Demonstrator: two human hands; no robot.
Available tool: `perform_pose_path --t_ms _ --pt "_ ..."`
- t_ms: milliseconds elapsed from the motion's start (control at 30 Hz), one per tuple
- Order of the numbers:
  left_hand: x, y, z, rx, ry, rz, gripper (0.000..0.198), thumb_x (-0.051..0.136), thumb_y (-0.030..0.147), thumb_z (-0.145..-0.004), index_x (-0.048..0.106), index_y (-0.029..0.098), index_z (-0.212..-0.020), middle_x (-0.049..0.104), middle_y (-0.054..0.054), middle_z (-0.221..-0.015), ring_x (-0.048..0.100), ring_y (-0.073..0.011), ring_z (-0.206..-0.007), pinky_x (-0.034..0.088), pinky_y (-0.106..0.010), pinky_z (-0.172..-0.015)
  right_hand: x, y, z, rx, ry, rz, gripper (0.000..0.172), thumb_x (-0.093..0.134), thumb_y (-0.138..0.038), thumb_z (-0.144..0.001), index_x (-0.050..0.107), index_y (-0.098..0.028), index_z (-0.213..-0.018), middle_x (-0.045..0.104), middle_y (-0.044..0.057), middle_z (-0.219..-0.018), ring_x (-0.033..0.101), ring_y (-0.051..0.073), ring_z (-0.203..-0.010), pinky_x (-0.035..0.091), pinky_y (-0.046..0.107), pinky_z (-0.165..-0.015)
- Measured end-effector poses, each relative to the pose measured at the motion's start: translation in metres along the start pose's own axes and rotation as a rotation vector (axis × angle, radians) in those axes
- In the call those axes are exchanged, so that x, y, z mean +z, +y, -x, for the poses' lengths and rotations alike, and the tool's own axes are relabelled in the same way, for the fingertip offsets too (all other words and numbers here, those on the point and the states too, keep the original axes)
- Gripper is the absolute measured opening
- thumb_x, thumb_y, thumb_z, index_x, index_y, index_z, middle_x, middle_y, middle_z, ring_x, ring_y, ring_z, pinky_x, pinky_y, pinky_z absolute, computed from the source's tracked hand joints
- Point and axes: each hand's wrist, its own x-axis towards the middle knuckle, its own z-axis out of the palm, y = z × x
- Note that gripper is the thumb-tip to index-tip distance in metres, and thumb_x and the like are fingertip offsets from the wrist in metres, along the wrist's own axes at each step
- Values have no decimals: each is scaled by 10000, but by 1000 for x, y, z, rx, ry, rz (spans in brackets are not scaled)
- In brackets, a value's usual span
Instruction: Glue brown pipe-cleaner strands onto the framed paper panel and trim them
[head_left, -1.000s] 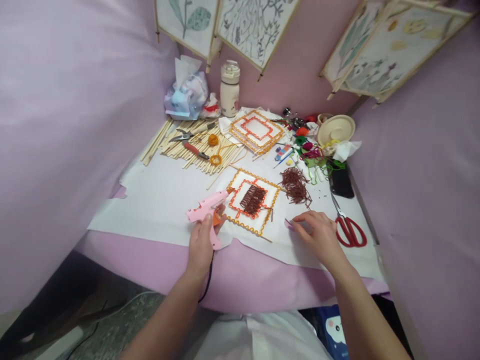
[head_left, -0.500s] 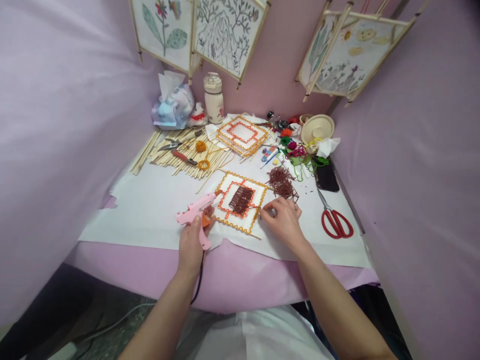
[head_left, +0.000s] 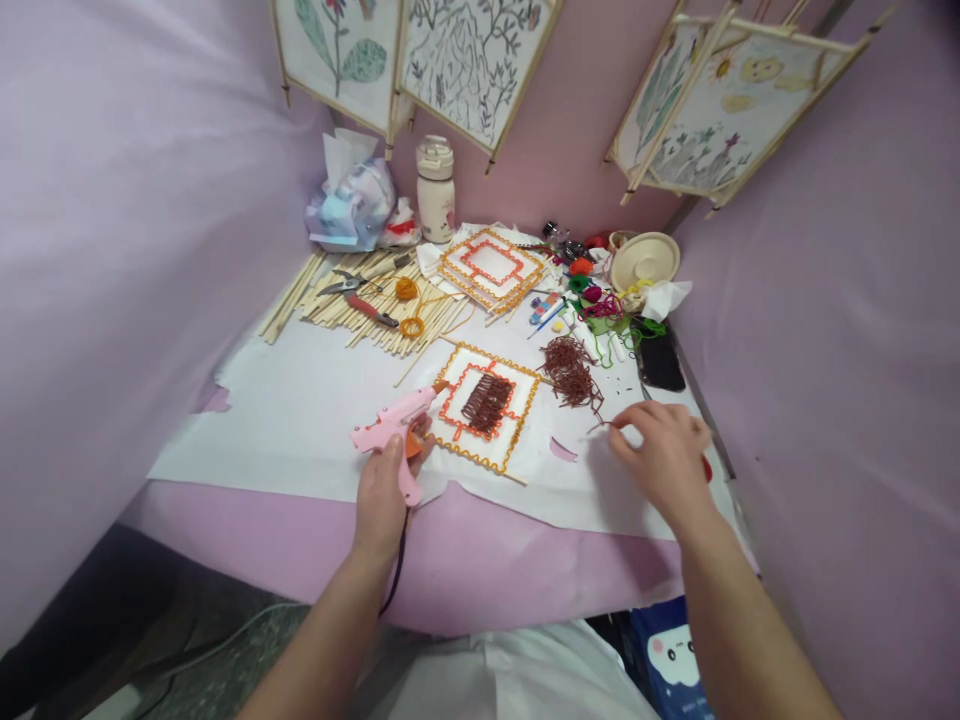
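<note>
My left hand [head_left: 386, 490] is wrapped around a pink hot glue gun [head_left: 394, 418], whose nozzle points at the left edge of a square panel [head_left: 517, 448]. That panel has a wavy yellow yarn border, an inner orange yarn frame, and rows of short dark brown strands [head_left: 487, 403] in its middle. My right hand [head_left: 664, 455] is raised to the right of the panel, thumb and forefinger pinched on a thin brown strand [head_left: 600, 426]. Just beyond lies a pile of cut brown strands [head_left: 571, 372]. Red-handled scissors [head_left: 707, 468] are mostly hidden behind my right hand.
Wooden sticks [head_left: 300, 300] with pruning shears [head_left: 364, 305] lie at the back left. A second yarn-edged panel [head_left: 491, 265], a bottle [head_left: 436, 195] and tissues [head_left: 351, 205] stand behind. Yarn balls [head_left: 581, 268] and a phone [head_left: 660, 360] are at the right. Framed drawings [head_left: 472, 70] hang above.
My right hand has moved right, from the panel's right edge to over the scissors. A slit in the white cover now shows where it was. My left hand and glue gun have stayed put.
</note>
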Motion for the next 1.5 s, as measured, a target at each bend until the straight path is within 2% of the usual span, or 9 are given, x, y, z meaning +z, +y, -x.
perform_pose_path --t_ms 100,167,267,367,500,633,800,1167,1500 --pt "0 1 0 0 -13 -3 410 662 463 -843 735 129 -1071 682 -141 -1224 590 -291 -1227 480 -445 -1072 -10 19 2 60 154 212 166 548 -263 -851 643 -204 -729 686 80 -900 503 289 -936 222 446 -823" --pt "0 1 1 0 -14 1 417 662 465 -844 732 132 -1083 678 -140 -1232 584 -294 -1236 481 -449 -1071 -5 14 4 85 170 257 159 551 -259 -853 649 -199 -743 678 90 -905 495 288 -928 228 441 -810" --pt "0 1 2 7 -2 -17 397 653 456 -858 728 144 -1093 677 -126 -1242 554 -294 -1273 484 -439 -1071 16 -9 6 63 22 177 135 565 -249 -833 666 -201 -758 676 88 -899 497 280 -912 243 424 -787" --pt "0 1 3 6 7 -47 387 637 452 -875 725 152 -1103 687 -119 -1224 537 -293 -1293 482 -432 -1073 28 -29 7 56 -162 -28 149 566 -292 -845 673 -225 -766 682 55 -904 517 265 -925 261 410 -796" --pt "1 2 3 -11 22 -35 407 648 454 -865 724 135 -1106 683 -131 -1230 544 -300 -1286 470 -438 -1087 17 -20 7 82 -130 -90 171 581 -385 -862 677 -244 -846 678 49 -972 524 282 -987 277 422 -830" --pt "2 1 2 0 12 -4 383 643 449 -864 731 134 -1064 671 -129 -1254 551 -298 -1277 472 -442 -1086 6 -2 3 5 -158 -98 205 600 -408 -860 681 -269 -987 660 63 -1064 527 297 -1043 311 421 -842" --pt "3 2 2 8 -5 -17 379 622 438 -881 716 148 -1107 664 -119 -1266 545 -288 -1282 486 -433 -1071 18 -2 0 -70 -232 -133 261 592 -406 -876 684 -312 -1101 644 60 -1135 522 282 -1067 333 415 -845" --pt "3 1 1 9 11 -39 392 634 440 -873 718 141 -1112 672 -119 -1250 562 -282 -1263 490 -416 -1068 31 4 -4 -82 -269 -196 130 610 -294 -836 726 -297 -894 653 28 -1078 499 253 -1053 300 402 -856" --pt "5 0 2 39 19 -48 384 629 435 -871 723 135 -1092 674 -123 -1242 579 -280 -1240 503 -415 -1052 31 -6 -3 -152 -161 -60 169 560 -240 -880 704 -240 -791 681 27 -894 503 225 -946 236 425 -874"
